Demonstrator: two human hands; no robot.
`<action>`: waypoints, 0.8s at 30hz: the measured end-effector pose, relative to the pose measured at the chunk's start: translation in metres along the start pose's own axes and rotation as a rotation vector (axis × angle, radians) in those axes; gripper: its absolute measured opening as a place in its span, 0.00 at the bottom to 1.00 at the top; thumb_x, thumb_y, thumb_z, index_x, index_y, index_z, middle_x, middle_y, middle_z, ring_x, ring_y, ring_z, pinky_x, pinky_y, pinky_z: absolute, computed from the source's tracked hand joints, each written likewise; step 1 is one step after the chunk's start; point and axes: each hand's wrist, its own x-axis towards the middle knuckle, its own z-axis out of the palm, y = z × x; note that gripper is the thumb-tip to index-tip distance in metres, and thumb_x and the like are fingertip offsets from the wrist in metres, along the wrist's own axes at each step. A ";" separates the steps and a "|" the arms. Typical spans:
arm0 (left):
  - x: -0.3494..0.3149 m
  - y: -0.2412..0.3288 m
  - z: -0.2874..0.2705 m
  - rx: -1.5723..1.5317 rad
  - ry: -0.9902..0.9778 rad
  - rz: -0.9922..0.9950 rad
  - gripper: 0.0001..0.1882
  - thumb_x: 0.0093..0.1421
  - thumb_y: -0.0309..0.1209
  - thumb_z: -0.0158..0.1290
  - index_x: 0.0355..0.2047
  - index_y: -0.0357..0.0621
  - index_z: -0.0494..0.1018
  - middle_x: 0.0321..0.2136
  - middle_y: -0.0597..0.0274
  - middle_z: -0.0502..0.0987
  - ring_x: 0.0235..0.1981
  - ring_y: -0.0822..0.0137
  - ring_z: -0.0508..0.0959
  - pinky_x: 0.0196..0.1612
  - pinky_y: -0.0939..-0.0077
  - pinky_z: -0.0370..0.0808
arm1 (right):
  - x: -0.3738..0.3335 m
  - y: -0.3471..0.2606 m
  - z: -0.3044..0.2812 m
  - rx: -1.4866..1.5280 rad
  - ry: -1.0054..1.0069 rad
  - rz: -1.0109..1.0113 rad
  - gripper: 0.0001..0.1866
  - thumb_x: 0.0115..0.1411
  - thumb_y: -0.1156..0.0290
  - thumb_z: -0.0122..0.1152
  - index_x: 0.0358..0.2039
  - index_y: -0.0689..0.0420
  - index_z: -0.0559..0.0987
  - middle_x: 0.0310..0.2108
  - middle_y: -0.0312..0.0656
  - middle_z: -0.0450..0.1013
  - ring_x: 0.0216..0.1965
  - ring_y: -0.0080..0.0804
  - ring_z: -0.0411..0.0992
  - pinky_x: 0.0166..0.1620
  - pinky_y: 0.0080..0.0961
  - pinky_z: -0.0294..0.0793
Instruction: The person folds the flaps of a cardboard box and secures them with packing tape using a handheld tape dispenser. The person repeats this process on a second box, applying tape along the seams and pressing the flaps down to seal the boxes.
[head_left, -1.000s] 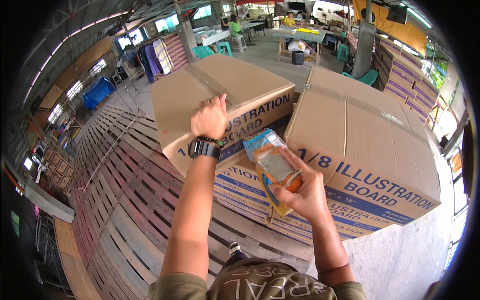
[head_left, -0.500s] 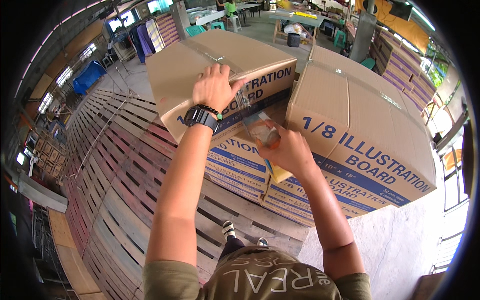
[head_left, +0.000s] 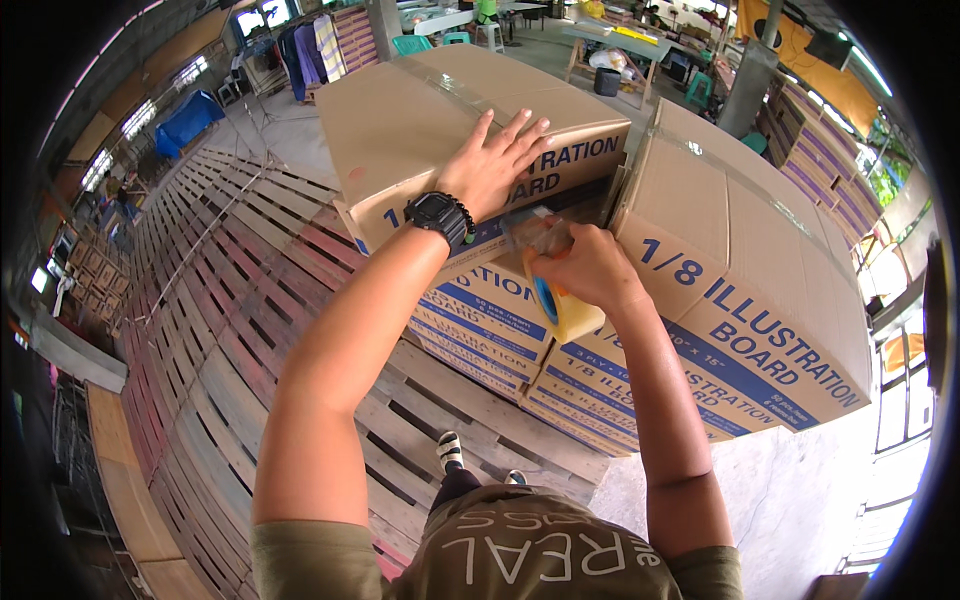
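Observation:
A large brown cardboard box (head_left: pixel 400 115) tops the left stack, with clear tape along the seam of its lid. My left hand (head_left: pixel 490 165) lies open on its front upper edge, fingers spread over lid and printed side. Just to the right and lower, my right hand (head_left: pixel 590 265) grips a tape dispenser, whose yellowish roll of packing tape (head_left: pixel 575 315) hangs below the fingers. The dispenser's head is close to the front face of that box; whether it touches is hard to tell. A second taped box (head_left: pixel 740 220) stands to the right, a narrow gap between them.
More printed boxes (head_left: pixel 480 335) are stacked underneath. Wooden slatted pallets (head_left: pixel 230 330) cover the floor at left, and concrete (head_left: pixel 690 490) shows at lower right. Further back stand a work table (head_left: pixel 610 38), hanging clothes (head_left: pixel 310 55), a pillar (head_left: pixel 750 85) and stacked cartons (head_left: pixel 810 150).
My left hand has shifted right along the box edge and its fingers have spread. My right hand, with the dispenser, has moved slightly right and tilted, showing more of the roll.

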 end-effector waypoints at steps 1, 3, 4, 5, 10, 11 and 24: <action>-0.002 0.000 0.000 0.043 -0.015 0.022 0.31 0.61 0.45 0.40 0.63 0.61 0.44 0.64 0.73 0.43 0.64 0.67 0.45 0.62 0.55 0.49 | 0.000 -0.002 0.002 0.002 0.004 -0.005 0.24 0.39 0.54 0.63 0.29 0.63 0.78 0.24 0.48 0.76 0.32 0.42 0.75 0.41 0.30 0.73; -0.003 0.000 0.007 0.125 0.022 0.062 0.33 0.59 0.41 0.41 0.63 0.61 0.44 0.64 0.74 0.43 0.65 0.67 0.43 0.62 0.52 0.46 | 0.004 -0.002 0.005 0.015 0.007 -0.058 0.24 0.38 0.55 0.63 0.30 0.62 0.79 0.25 0.48 0.76 0.33 0.42 0.75 0.41 0.29 0.73; -0.004 0.000 0.010 0.183 0.051 0.085 0.33 0.58 0.41 0.41 0.63 0.60 0.44 0.64 0.74 0.43 0.65 0.67 0.43 0.62 0.52 0.46 | 0.007 -0.004 0.005 0.020 0.010 -0.083 0.24 0.38 0.55 0.63 0.31 0.62 0.79 0.25 0.48 0.76 0.33 0.42 0.75 0.41 0.29 0.73; -0.006 0.001 0.013 0.242 0.077 0.108 0.33 0.58 0.40 0.42 0.63 0.59 0.45 0.64 0.73 0.43 0.65 0.67 0.43 0.62 0.52 0.45 | 0.011 -0.007 0.005 -0.061 -0.009 -0.116 0.25 0.39 0.54 0.63 0.32 0.62 0.79 0.26 0.49 0.76 0.33 0.41 0.76 0.40 0.30 0.73; 0.000 0.000 0.005 0.096 0.048 0.130 0.34 0.57 0.39 0.39 0.64 0.53 0.43 0.65 0.72 0.41 0.65 0.69 0.41 0.64 0.54 0.41 | 0.052 -0.042 0.005 -0.531 -0.359 -0.023 0.23 0.37 0.53 0.63 0.29 0.60 0.81 0.30 0.51 0.76 0.34 0.40 0.76 0.39 0.31 0.74; -0.002 0.001 0.006 0.105 0.044 0.130 0.34 0.58 0.39 0.37 0.64 0.51 0.42 0.65 0.72 0.40 0.65 0.69 0.41 0.64 0.55 0.39 | 0.043 -0.039 0.021 -0.594 -0.419 -0.098 0.25 0.36 0.53 0.64 0.30 0.60 0.80 0.32 0.51 0.75 0.35 0.42 0.75 0.40 0.31 0.74; -0.041 0.072 0.040 -0.365 -0.167 0.535 0.20 0.57 0.38 0.44 0.50 0.50 0.68 0.60 0.63 0.56 0.63 0.63 0.50 0.64 0.59 0.42 | -0.154 0.109 -0.024 0.211 -0.376 -0.282 0.36 0.35 0.55 0.70 0.47 0.53 0.74 0.40 0.47 0.74 0.43 0.41 0.72 0.47 0.30 0.69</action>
